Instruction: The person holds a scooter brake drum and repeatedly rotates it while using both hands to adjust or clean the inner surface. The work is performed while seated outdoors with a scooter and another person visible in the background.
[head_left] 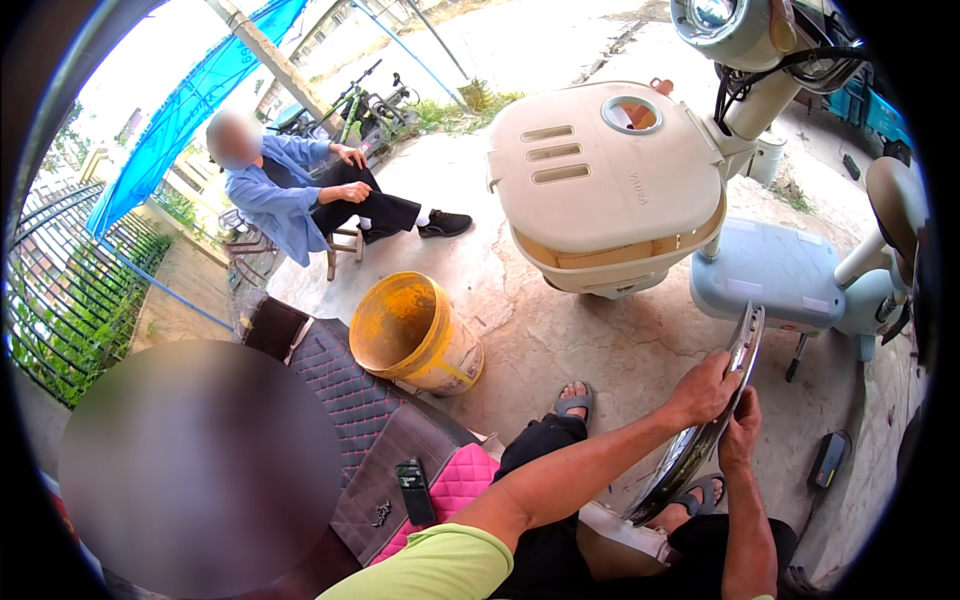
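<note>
A bare metal wheel rim [682, 468] stands on edge in front of me, between my legs. Its far end reaches up against the grey-blue footboard of a bike. My left hand [703, 388] is closed over the rim's upper part from the left side. Just below, my right hand [740, 430] grips the same rim from the right, thumb up along the metal. Both sets of fingers are partly hidden by the rim and by each other. The rim's lower end lies near my sandaled foot [702, 493].
A cream electric bike with a large basket box [590, 190] and a footboard [765, 270] stands ahead. Left are a yellow bucket [450, 350], a quilted seat [345, 385] and a phone [415, 490]. A seated person [290, 190] is beyond. A black device [828, 460] lies right.
</note>
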